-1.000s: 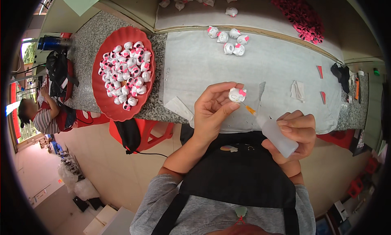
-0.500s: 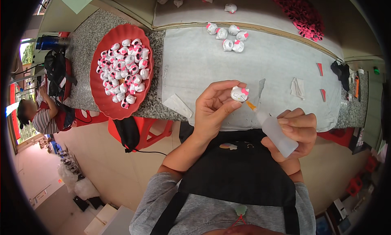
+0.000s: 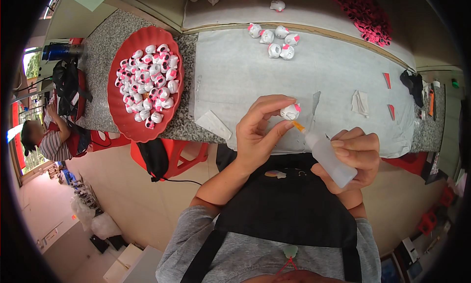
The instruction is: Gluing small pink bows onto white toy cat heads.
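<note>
One cat head [image 3: 291,113] in work, six loose heads [image 3: 281,32] on the desk [image 3: 110,30] beyond, more in the red dish [image 3: 135,132]; which are finished, I can't tell. My left hand [image 3: 257,128] pinches that one aloft; my right hand [image 3: 360,153] grips the bottle [image 3: 329,158], orange nozzle [image 3: 298,127] slanting up close beside it.

No legible text, labels, brands, numbers or signs in view.
</note>
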Demonstrator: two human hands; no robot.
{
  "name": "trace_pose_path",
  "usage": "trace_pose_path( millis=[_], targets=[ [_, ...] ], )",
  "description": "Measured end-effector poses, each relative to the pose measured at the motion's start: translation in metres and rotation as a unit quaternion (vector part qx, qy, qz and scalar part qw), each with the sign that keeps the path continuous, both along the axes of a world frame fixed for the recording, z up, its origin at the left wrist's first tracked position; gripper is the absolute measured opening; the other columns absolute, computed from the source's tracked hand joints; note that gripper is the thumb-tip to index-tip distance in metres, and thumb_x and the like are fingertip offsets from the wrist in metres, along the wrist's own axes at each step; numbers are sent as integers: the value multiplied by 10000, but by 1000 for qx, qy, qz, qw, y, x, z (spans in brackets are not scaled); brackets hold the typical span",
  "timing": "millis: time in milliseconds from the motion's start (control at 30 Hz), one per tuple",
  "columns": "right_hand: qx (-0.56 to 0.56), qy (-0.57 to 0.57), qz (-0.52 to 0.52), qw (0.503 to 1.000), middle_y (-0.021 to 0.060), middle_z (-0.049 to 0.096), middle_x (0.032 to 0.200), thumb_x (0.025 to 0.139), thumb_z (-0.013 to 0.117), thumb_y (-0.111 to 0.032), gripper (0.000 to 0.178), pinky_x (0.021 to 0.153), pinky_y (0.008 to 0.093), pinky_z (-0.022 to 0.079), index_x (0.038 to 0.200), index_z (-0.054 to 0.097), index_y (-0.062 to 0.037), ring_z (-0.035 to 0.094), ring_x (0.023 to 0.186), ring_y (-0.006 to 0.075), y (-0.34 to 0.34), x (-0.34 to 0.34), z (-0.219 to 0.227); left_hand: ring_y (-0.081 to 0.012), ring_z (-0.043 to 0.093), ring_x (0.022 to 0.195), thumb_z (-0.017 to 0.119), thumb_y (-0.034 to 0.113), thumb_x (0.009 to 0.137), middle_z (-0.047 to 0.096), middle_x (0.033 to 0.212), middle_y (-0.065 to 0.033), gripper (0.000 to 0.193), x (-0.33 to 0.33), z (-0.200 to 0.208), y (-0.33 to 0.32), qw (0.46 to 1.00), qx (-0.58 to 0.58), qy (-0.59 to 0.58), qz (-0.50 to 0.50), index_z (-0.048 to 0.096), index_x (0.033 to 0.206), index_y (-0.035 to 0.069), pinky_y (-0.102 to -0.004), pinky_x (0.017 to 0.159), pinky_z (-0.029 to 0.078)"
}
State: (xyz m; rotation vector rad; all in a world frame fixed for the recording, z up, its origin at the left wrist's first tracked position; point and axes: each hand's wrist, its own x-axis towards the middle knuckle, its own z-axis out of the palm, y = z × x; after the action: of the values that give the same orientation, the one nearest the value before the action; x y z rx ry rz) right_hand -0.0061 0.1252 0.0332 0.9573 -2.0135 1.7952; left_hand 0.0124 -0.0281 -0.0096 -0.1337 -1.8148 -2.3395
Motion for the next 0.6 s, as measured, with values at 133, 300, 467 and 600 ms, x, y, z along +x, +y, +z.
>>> trace_pose_path(
  millis=[133, 300, 467, 600],
  targets=[
    [4, -9, -7, 1000, 67, 443, 786, 558, 724, -83, 377, 502, 221, 402, 828, 462, -53, 444, 574, 127, 3, -1, -2, -213, 451, 972, 512, -93, 688, 462, 1013, -151, 303, -2, 0, -1, 999, -35, -5, 17, 462, 980, -32, -303, 827, 358],
    [10, -4, -45, 999, 70, 443, 780, 564, 723, -103, 370, 512, 227, 399, 814, 456, -48, 444, 579, 128, 3, -3, -2, -199, 468, 947, 515, -99, 680, 468, 1020, -155, 327, -3, 0, -2, 1000, -9, -11, 24, 448, 993, -33, -280, 807, 371],
    [-51, -121, -59, 990, 84, 443, 788, 606, 669, -69, 307, 550, 226, 415, 794, 430, -35, 467, 632, 134, 25, -33, -13, -172, 486, 918, 524, -81, 694, 490, 1007, -151, 318, -6, 4, -20, 993, 40, -46, 97, 451, 1000, -39, -253, 774, 387],
    [-9, -309, -26, 951, 94, 456, 846, 642, 572, 5, 260, 601, 245, 445, 865, 438, -4, 516, 741, 160, 38, -81, -8, -157, 498, 895, 532, -73, 695, 504, 993, -153, 329, -8, 4, -34, 992, 63, -19, 106, 443, 1009, -34, -243, 763, 390]
  ],
)
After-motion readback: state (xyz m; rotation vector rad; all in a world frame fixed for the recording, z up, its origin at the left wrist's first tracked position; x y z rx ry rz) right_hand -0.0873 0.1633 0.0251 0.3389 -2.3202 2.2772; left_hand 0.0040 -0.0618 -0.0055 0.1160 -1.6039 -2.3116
